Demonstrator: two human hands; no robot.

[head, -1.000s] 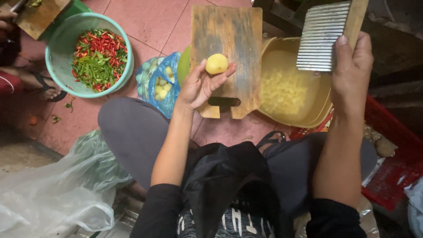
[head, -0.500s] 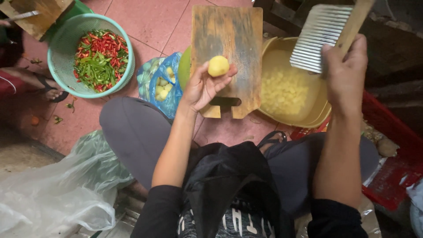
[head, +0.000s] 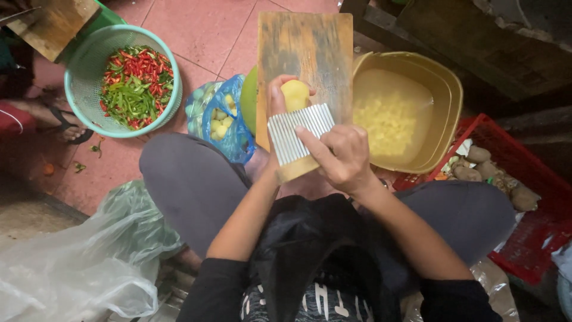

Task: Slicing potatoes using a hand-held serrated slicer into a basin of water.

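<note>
My left hand holds a peeled yellow potato over the wooden cutting board that lies across my lap. My right hand grips a crinkle cutter with a ridged metal blade and wooden handle; its blade sits against the near side of the potato and hides most of my left palm. Right of the board, a yellow tub holds water and cut potato pieces.
A teal basket of red and green chillies stands at the upper left beside another person's sandalled foot. A blue bag of peeled potatoes lies by my left knee. A red crate with unpeeled potatoes sits right. A clear plastic bag lies lower left.
My right hand has brought the crinkle cutter down from the upper right, over the yellow tub, to the potato in my left hand. My left hand has stayed over the board.
</note>
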